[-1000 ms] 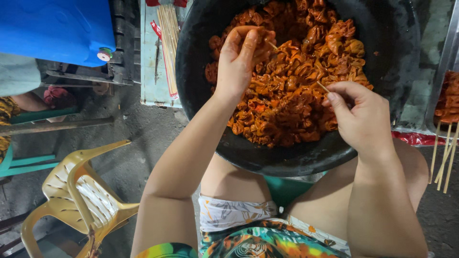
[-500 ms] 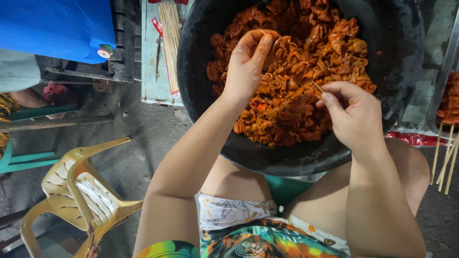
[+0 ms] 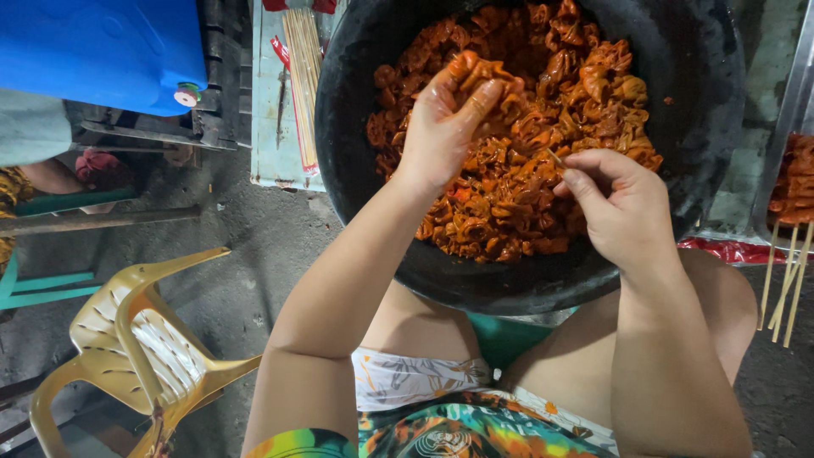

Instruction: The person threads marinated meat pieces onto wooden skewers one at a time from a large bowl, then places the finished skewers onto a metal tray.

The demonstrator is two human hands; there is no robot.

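Note:
A big black basin (image 3: 678, 93) rests on my lap, filled with orange marinated meat pieces (image 3: 543, 127). My left hand (image 3: 445, 119) is over the pile, fingers closed on one folded piece of meat (image 3: 483, 72) lifted above the rest. My right hand (image 3: 619, 203) sits at the near right of the pile, pinching a thin bamboo skewer (image 3: 555, 157) whose tip points up and left toward the left hand.
A bundle of bare bamboo skewers (image 3: 301, 76) lies on a pale board left of the basin. Finished skewers with meat lie on a metal tray (image 3: 793, 182) at the right edge. A tan plastic chair (image 3: 136, 348) stands lower left, a blue container (image 3: 93, 51) upper left.
My left hand has picked a piece of meat out of the pile and raised it. My right hand with the skewer has stayed close to the same spot.

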